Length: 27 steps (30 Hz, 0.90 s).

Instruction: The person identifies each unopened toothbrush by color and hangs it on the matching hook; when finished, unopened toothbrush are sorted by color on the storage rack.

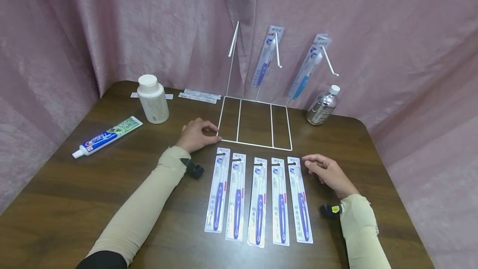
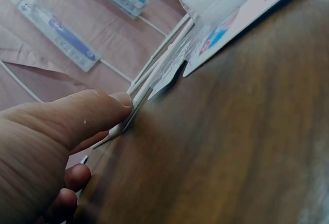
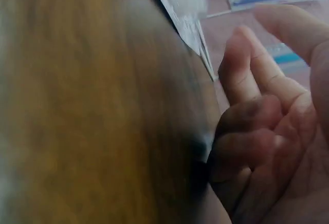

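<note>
My left hand (image 1: pixel 197 135) pinches the front left corner of a white wire display rack (image 1: pixel 255 145) between thumb and forefinger; in the left wrist view the thumb (image 2: pixel 103 108) lies against the wire. Several packaged toothbrushes with purple handles lie in a row before the rack, the leftmost pack (image 1: pixel 218 190) just below my left hand. My right hand (image 1: pixel 330 173) hovers beside the rightmost toothbrush pack (image 1: pixel 300 200), fingers loosely bent and holding nothing. On the rack's raised hooks hang a purple toothbrush pack (image 1: pixel 264 61) and a blue one (image 1: pixel 306 72); the left hook (image 1: pixel 233 40) is bare.
A white bottle (image 1: pixel 154 101) and a toothpaste tube (image 1: pixel 108 135) are at the left of the wooden table (image 1: pixel 164 235). Flat white strips (image 1: pixel 199 96) lie along the back edge. A silver bottle (image 1: pixel 323 106) with a white cap stands right of the rack. Pink curtain hangs behind.
</note>
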### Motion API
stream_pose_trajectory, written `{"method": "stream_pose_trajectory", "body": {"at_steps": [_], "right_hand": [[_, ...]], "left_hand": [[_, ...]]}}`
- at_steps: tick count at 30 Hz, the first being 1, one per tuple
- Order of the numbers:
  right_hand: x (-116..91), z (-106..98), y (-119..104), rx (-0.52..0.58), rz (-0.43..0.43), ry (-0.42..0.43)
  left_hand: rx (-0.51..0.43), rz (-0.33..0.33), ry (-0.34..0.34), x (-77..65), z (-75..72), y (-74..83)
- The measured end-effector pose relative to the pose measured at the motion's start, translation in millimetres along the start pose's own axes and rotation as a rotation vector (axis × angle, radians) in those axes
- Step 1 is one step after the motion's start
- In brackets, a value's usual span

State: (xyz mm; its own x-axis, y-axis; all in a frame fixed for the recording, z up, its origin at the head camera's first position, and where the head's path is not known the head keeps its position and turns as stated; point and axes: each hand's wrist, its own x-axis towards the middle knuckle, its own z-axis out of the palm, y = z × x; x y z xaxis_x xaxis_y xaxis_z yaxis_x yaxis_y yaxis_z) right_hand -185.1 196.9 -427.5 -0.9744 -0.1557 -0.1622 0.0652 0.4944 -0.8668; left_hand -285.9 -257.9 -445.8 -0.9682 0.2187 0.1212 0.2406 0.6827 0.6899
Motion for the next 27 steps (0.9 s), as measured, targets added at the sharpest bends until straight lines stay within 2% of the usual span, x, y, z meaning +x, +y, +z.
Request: {"method": "stream_pose_trajectory", "body": {"at_steps": [2, 7, 14, 17, 27], "right_hand": [[-2.6, 2.9, 0.8, -0.080, -0.018, -0.045], [-1.2, 10.3, -0.6, -0.210, -0.148, -0.083], [-6.9, 8.0, 4.4, -0.238, -0.148, -0.085], [-9.5, 6.4, 5.2, -0.241, -0.179, -0.085], [-12.7, 7.2, 9.1, -0.271, -0.234, 0.029]], "left_hand": [[-0.006, 0.005, 0.004, 0.2, -0.2, -2.4], [-0.016, 0.016, 0.023, 3.9, -1.6, -9.6], [-0.007, 0.019, 0.006, 5.1, 3.2, -7.6], [-0.005, 0.018, 0.008, 4.1, 3.1, -4.8], [-0.008, 0.000, -0.002, 5.0, 4.8, -6.2]]}}
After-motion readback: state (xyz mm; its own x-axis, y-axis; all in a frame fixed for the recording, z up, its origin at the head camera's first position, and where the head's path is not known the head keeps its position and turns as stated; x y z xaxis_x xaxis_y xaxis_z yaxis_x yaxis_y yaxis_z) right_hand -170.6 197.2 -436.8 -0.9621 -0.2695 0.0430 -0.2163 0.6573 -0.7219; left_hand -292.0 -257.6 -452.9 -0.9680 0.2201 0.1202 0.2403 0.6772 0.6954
